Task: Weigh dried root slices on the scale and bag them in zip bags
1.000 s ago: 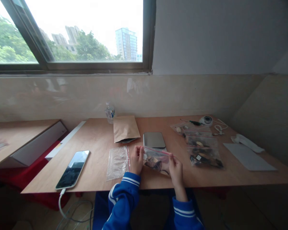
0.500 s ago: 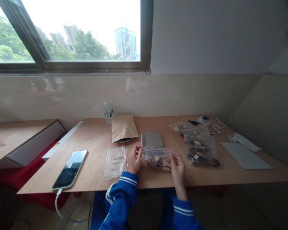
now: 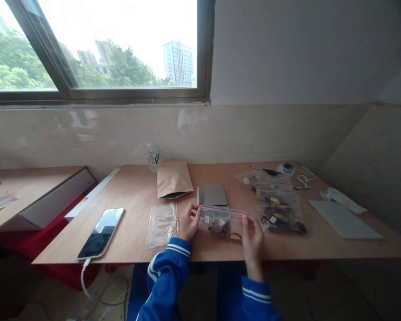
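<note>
Between my two hands a clear zip-lock bag (image 3: 222, 224) with a red seal strip is stretched, dark and tan pieces lying in it. My left hand (image 3: 189, 223) pinches its upper left corner. At the upper right corner my right hand (image 3: 253, 236) grips the seal between thumb and fingers. Just behind the bag lies a flat silver scale (image 3: 212, 195). Left of my left hand is another clear zip-lock bag (image 3: 160, 226), seemingly with nothing in it. Several filled zip-lock bags (image 3: 282, 218) lie overlapping to the right of my right hand.
A brown paper pouch (image 3: 174, 178) and a plastic bottle (image 3: 153, 158) stand at the back. On the left lies a phone (image 3: 102, 234) with a charging cable. A white dome camera (image 3: 286, 168), a green-handled screwdriver (image 3: 270, 171) and a white sheet (image 3: 345, 219) are to the right.
My right hand and its end of the bag have shifted slightly right and down. My left hand keeps its corner. The whole view has turned a little.
</note>
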A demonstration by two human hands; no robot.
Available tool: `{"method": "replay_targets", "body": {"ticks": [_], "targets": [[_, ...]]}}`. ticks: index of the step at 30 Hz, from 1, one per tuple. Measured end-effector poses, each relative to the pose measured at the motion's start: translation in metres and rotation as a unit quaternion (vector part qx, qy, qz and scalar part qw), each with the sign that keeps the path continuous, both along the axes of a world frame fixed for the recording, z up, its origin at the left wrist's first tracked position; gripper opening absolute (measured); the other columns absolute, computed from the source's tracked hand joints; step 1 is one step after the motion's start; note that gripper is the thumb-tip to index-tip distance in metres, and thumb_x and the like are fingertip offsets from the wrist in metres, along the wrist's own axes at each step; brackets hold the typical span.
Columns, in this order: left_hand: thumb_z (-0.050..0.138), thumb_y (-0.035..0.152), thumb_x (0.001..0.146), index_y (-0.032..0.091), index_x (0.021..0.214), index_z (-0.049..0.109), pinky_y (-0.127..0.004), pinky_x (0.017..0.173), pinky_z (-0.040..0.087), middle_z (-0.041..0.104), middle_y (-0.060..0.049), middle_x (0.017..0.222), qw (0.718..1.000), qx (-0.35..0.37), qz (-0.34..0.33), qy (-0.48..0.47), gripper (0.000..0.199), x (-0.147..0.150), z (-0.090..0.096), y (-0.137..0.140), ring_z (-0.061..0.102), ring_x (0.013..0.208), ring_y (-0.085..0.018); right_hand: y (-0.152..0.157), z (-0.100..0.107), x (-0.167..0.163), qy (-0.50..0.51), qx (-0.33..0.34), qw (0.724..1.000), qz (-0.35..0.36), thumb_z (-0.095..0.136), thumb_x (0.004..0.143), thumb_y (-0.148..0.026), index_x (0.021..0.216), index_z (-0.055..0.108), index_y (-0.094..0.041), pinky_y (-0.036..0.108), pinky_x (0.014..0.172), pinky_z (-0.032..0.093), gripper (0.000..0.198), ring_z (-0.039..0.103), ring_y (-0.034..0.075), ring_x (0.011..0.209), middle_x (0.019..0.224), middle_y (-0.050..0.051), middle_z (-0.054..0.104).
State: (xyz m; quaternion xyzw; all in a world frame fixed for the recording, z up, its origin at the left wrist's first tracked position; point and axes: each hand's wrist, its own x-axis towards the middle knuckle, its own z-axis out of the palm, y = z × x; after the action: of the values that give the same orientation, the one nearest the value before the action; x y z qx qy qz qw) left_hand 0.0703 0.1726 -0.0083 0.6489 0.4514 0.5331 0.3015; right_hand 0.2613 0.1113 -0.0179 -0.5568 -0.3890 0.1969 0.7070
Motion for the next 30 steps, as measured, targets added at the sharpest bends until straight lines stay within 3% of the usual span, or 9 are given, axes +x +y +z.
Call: {"method": "replay_targets", "body": {"ticks": [4,18,30], "targets": [[0.051,0.038,0.087,0.017,0.082,0.056,-0.022,0.06,0.045,0.06,-0.002,0.08,1.0,0.012,0.011,0.003,0.022,-0.0007,-0.001,-0.0003,0.058,0.069,-0.012,0.0031,-0.0012,-0.0025,0.013,0.012,1.0,-0.021,0.059,0.08,-0.046,0.084,0.061,-0.016,0.033,0.074,0.05,0.031,0.065,0.02,0.076,0.08,0.007,0.069],[0.053,0.039,0.085,0.017,0.085,0.059,-0.022,0.058,0.044,0.059,-0.003,0.082,0.998,-0.014,-0.054,-0.001,0.023,0.0008,0.0064,-0.0029,0.055,0.068,-0.011,0.0039,-0.0063,-0.0035,0.112,-0.043,0.991,0.057,0.07,0.069,-0.048,0.086,0.063,-0.016,0.035,0.08,0.051,0.036,0.066,0.022,0.085,0.087,0.007,0.071],[0.053,0.039,0.085,0.017,0.086,0.059,-0.022,0.059,0.044,0.059,-0.004,0.084,0.999,-0.009,-0.037,-0.012,0.023,0.0013,0.0085,-0.0059,0.056,0.073,-0.013,0.0032,-0.0003,-0.0071,0.141,-0.037,0.989,0.026,0.069,0.07,-0.049,0.082,0.063,-0.016,0.029,0.073,0.051,0.035,0.065,0.02,0.08,0.081,0.005,0.071]]}}
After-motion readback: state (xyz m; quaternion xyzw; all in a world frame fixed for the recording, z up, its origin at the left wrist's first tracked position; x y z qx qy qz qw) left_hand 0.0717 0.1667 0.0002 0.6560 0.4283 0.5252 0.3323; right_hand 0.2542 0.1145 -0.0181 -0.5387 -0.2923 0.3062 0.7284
